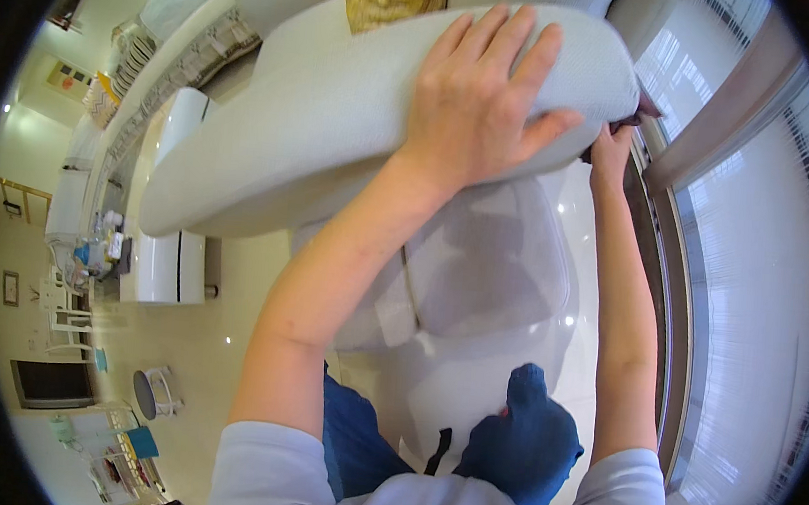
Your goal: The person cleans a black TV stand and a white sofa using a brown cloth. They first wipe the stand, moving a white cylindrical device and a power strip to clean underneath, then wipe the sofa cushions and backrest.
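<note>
Left hand (476,98) on the pale grey sofa armrest (320,120) — 12 o'clock
On my feed I see it spread flat — at 2 o'clock the right hand (611,150) is by a dark cloth (647,111), grip too hidden for me to tell

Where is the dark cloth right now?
In the head view, the dark cloth is at the upper right, beside the right hand and against the right end of the pale upholstered piece.
</note>
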Motion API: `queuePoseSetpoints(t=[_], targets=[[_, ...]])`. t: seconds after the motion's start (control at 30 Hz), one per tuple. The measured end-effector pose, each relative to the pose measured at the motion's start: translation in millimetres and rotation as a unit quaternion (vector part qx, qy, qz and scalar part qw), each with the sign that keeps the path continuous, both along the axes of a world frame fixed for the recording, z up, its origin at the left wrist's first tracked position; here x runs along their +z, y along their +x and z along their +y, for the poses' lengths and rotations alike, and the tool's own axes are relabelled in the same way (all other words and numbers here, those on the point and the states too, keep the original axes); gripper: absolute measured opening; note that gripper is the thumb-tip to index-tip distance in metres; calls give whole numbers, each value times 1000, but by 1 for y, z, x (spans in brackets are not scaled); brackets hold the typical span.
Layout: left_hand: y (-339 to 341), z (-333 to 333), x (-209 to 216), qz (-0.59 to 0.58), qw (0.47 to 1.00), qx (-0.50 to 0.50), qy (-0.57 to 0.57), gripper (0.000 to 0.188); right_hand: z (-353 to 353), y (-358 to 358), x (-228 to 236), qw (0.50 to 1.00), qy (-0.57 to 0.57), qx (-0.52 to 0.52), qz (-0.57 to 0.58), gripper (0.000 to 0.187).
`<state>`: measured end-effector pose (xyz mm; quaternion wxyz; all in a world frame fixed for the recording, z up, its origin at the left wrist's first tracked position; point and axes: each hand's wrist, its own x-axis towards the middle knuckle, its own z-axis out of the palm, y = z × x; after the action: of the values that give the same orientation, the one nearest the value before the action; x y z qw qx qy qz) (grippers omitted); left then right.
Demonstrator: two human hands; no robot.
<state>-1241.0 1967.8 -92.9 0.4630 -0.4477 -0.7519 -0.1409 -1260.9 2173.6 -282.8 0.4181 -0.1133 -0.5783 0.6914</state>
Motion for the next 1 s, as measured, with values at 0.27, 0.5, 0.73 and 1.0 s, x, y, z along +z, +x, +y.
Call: queuePoseSetpoints(t=[0.27, 0.5, 0.73, 1.0], targets=[[52, -139, -108, -218, 966, -98, -96, 36, 0, 51, -72, 931, -78, 109, -338, 40], [53, -277, -227, -432, 871, 202, -117, 54, -75, 74, -52, 923, -26, 104, -369, 43], [33, -242, -272, -449, 834, 293, -129, 79, -42, 72, -104, 931, 133, 81, -330, 40], [104, -258, -249, -485, 823, 244, -169, 74, -62, 165, -94, 899, 199, 111, -373, 33]])
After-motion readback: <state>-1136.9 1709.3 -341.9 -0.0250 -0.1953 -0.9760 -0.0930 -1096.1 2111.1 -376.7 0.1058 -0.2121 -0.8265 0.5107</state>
